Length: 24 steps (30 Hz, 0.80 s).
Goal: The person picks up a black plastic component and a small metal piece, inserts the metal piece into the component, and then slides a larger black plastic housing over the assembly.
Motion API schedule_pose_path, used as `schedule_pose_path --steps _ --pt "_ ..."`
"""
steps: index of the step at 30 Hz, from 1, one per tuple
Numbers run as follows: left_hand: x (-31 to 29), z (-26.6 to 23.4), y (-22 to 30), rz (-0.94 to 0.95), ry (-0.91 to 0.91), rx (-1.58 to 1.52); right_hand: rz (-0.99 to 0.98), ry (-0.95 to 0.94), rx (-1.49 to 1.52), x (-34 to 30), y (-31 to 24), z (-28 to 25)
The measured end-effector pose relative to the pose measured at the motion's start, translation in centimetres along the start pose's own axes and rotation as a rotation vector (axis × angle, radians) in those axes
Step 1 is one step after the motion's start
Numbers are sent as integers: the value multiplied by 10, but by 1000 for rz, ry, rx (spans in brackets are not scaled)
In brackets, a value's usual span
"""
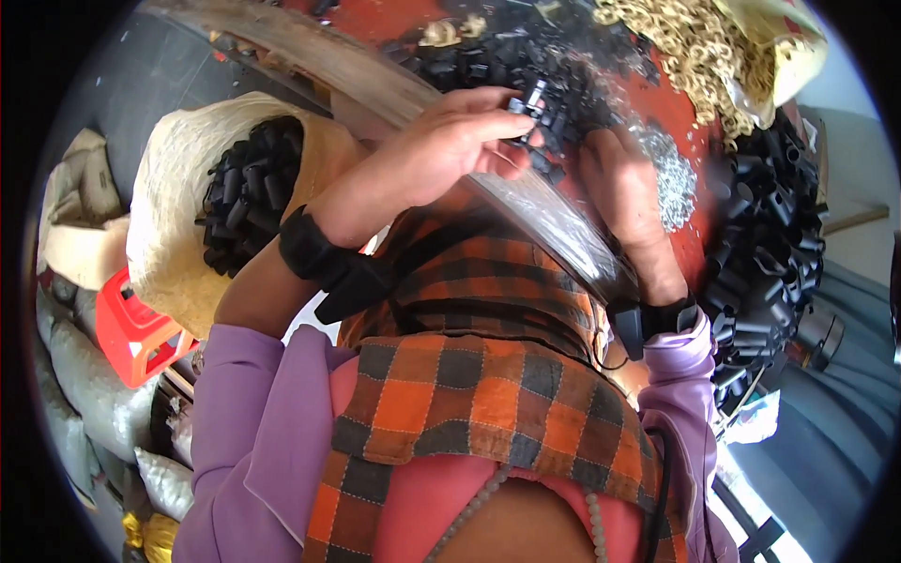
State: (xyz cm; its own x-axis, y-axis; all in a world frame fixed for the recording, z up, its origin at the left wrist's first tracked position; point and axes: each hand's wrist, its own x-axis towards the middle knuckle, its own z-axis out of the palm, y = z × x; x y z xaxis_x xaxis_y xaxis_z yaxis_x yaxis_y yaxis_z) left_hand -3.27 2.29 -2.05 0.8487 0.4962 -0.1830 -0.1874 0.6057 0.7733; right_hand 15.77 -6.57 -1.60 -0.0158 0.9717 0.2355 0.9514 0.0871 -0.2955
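My left hand (449, 139) is closed in a pinch on a small black plastic part (522, 114). A shiny metal piece (536, 92) sticks up from that part. To the right, my right hand (619, 183) is curled downward, its fingertips hidden; whatever it may hold cannot be made out. Beside it lies a heap of small silvery metal pieces (676, 180) on the red tabletop (693, 246). Beyond both hands, loose black plastic parts (483, 64) are spread in a pile, partly blurred.
An open sack (155, 178) of black tubular pieces (251, 183) stands at left, near a red plastic stool (136, 328). Tan curved pieces (690, 42) spill from a bag at the far right. Black tubes (765, 244) are heaped on the right. A plastic-wrapped wooden edge (554, 216) borders the table.
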Motion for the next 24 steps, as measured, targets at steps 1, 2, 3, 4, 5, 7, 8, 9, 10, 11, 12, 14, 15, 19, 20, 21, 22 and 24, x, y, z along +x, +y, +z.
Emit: schedule_pose_path --steps 1,2,3,4,5,7,8,9,10,11,12,14,15,19,20,21,22,24 --pt "3 -2 -4 -13 -53 -92 3 -9 13 -3 1 -4" --pt "5 -4 -5 -22 -99 -173 1 -11 36 -3 1 -8" --pt "7 -5 -11 -60 -113 -209 -21 19 68 -3 1 -11" --pt "10 0 -10 -93 -123 -248 -45 45 104 -5 0 -16" --pt "8 4 -11 -80 -54 -200 1 49 160 -6 -4 -20" --pt "3 15 -14 -54 53 -153 97 33 266 -13 -15 -26" --pt "1 17 -18 -68 75 -132 144 14 318 -14 -21 -27" --pt "-2 18 -19 -85 78 -115 123 5 329 -13 -29 -31" --pt "-3 21 -19 -80 86 -115 98 -3 346 -15 -38 -35" --pt "-4 22 -19 -78 39 -98 75 -10 364 -15 -45 -38" --pt "-4 23 -20 -77 -9 -82 55 -17 381 -15 -48 -38" --pt "-5 25 -23 -79 -52 -65 5 1 349 -14 -50 -35" --pt "-5 25 -25 -81 -64 -64 -42 22 314 -14 -51 -34" --pt "-5 27 -29 -91 -101 -54 -110 11 240 -16 -52 -36" --pt "-5 26 -30 -96 -104 -38 -119 -3 221 -17 -52 -39" --pt "-5 26 -30 -102 -109 -21 -108 -2 214 -16 -53 -39" --pt "-5 27 -30 -113 -133 -28 -118 -34 229 -15 -54 -41" --pt "-9 23 -30 -96 -99 95 -127 -98 258 -13 -56 -40"
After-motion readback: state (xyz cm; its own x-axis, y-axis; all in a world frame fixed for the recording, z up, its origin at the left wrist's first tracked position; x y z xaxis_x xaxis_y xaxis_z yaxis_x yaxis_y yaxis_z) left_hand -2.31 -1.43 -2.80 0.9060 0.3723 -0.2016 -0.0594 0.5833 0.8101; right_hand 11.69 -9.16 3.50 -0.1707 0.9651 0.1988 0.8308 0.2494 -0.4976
